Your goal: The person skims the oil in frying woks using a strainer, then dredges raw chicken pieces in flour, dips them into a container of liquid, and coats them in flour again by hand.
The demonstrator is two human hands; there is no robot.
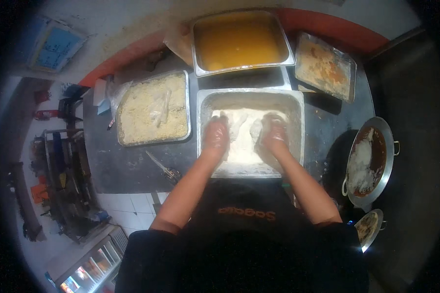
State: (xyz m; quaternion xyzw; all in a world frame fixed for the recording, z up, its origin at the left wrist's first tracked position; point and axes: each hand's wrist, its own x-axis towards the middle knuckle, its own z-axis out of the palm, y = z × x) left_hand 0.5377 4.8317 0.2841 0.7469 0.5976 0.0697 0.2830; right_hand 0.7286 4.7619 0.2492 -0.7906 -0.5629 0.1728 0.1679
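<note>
Both my hands, in clear plastic gloves, are down in a deep metal tray [250, 170] of white flour [244, 148]. My left hand [216, 133] lies along the tray's left side, next to a flour-coated lump [237, 126]. On the other side, my right hand [275, 133] is beside another whitened lump [256, 130]. The fingers of both hands are partly hidden by flour and blur, so whether either one grips a lump cannot be made out.
Behind stands a metal pan of orange-yellow liquid [238, 40]. To the left are a tray of pale crumbs [139, 121] with a plastic bag on it, and scissors [165, 168]. A crumb-stained tray [324, 69] and a large wok [388, 168] with white foam over brown contents are at right.
</note>
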